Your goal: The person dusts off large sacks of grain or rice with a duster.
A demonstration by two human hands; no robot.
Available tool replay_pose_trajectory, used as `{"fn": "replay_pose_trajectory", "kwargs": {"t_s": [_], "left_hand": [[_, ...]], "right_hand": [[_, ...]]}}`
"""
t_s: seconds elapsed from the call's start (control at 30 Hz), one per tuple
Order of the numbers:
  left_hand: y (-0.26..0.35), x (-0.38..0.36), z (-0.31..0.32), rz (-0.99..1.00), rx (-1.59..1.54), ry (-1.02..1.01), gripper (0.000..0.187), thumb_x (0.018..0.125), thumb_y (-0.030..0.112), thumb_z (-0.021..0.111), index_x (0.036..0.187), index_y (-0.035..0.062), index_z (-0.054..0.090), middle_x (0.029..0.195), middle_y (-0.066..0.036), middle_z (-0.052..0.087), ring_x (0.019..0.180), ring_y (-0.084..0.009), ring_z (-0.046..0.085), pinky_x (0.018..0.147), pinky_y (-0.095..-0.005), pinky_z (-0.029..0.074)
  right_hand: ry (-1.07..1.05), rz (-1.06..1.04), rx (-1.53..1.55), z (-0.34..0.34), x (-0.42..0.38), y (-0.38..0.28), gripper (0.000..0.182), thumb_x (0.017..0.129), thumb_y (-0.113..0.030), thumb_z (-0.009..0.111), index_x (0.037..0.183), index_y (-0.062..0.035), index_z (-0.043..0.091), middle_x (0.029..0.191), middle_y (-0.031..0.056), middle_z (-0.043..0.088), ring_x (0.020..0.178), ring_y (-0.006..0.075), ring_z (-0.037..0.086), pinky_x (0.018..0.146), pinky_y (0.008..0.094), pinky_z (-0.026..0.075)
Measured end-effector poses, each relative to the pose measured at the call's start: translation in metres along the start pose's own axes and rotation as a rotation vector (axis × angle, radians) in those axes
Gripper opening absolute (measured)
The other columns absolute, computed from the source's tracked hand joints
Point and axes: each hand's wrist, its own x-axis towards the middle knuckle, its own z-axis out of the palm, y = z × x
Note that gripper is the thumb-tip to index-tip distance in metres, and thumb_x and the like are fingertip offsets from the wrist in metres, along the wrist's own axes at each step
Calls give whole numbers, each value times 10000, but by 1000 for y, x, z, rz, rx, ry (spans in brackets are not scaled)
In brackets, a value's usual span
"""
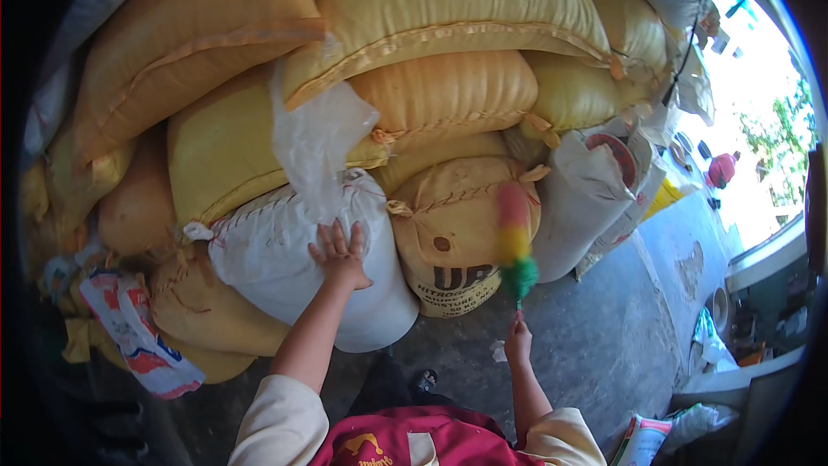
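My left hand (pixel 341 257) lies with its fingers spread on a white woven sack (pixel 371 311), and nothing is held in it. My right hand (pixel 517 341) is closed round the handle of a duster (pixel 515 242) with red, yellow and green bands. The duster is upright in front of a tan sack (pixel 448 233) with black print, and its top is blurred. Clear plastic (pixel 315 138) hangs down over the top of the white sack.
Large yellow and orange sacks (pixel 448 0) are piled up ahead. Another white sack (pixel 573 198) stands at the right. A red-and-white bag (pixel 142 336) lies at the lower left. Shelves (pixel 759 371) line the right side, near a bright opening.
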Motion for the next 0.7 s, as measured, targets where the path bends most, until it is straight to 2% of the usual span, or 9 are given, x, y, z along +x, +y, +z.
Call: {"fn": "replay_pose_trajectory", "kwargs": {"t_s": [0.13, 0.17, 0.2, 0.27, 0.33, 0.47, 0.57, 0.63, 0.7], "left_hand": [[2, 2, 0, -9, 13, -4, 1181, 570, 486, 706, 1361, 215, -128, 1411, -174, -141, 1272, -427, -136, 960, -624, 32], [2, 0, -2, -6, 6, -9, 1183, 567, 481, 708, 1361, 212, -127, 1405, -181, -159, 1271, -427, -140, 959, -626, 31], [3, 0, -1, 7, 12, -10, 1183, 567, 481, 708, 1361, 212, -127, 1405, -181, -159, 1271, -427, -140, 959, -626, 31], [4, 0, 0, -10, 5, 9, 1186, 565, 477, 710, 1361, 211, -128, 1401, -189, -165, 1269, -426, -147, 957, -629, 30], [4, -1, 0, 1, 18, 13, 1189, 568, 476, 711, 1358, 208, -137, 1394, -196, -182, 1268, -425, -151, 959, -627, 30], [6, -1, -3, 5, 25, -33, 1229, 573, 491, 719, 1339, 176, -190, 1359, -218, -256, 1249, -437, -198, 953, -634, 46], [7, 0, -1, -21, 25, -14, 1209, 565, 502, 716, 1355, 188, -144, 1373, -216, -225, 1263, -437, -155, 962, -622, 38], [8, 0, -2, -10, 26, -10, 1212, 565, 497, 719, 1355, 183, -145, 1371, -221, -223, 1261, -438, -158, 961, -623, 38], [9, -4, -3, -13, 15, -5, 1218, 569, 479, 726, 1351, 173, -156, 1372, -229, -213, 1257, -443, -165, 959, -625, 38]], "right_hand": [[362, -215, 167, 8, 14, 7, 332, 900, -282, 407, 971, 15, 537, 652, 195, 541, 605, 314, 540, 580, 359, 412], [94, -94, 47, -5, 4, -2, 303, 894, -285, 405, 989, -32, 543, 698, 214, 568, 670, 364, 560, 606, 384, 436], [102, -82, 46, -10, -6, -6, 303, 894, -285, 405, 989, -32, 543, 698, 214, 568, 670, 364, 560, 606, 384, 436], [-249, -240, -311, -14, -17, -9, 244, 881, -269, 397, 950, -93, 553, 756, 227, 586, 739, 401, 561, 628, 481, 443], [-282, -225, -378, -15, -20, 0, 243, 874, -292, 399, 905, -101, 546, 740, 242, 575, 727, 403, 558, 620, 500, 432], [141, 160, -31, -20, -9, 42, 298, 886, -299, 411, 895, -42, 561, 768, 222, 575, 786, 429, 533, 635, 454, 428], [456, 12, 81, -26, -8, 47, 296, 885, -287, 423, 861, -24, 558, 745, 230, 562, 759, 423, 532, 603, 441, 417], [137, 135, -62, -41, -17, 42, 275, 877, -286, 440, 887, -43, 569, 760, 226, 567, 766, 413, 535, 606, 428, 430], [60, -3, -115, -42, -32, 34, 267, 865, -321, 445, 895, -91, 577, 750, 215, 575, 746, 405, 546, 610, 453, 439]]}}
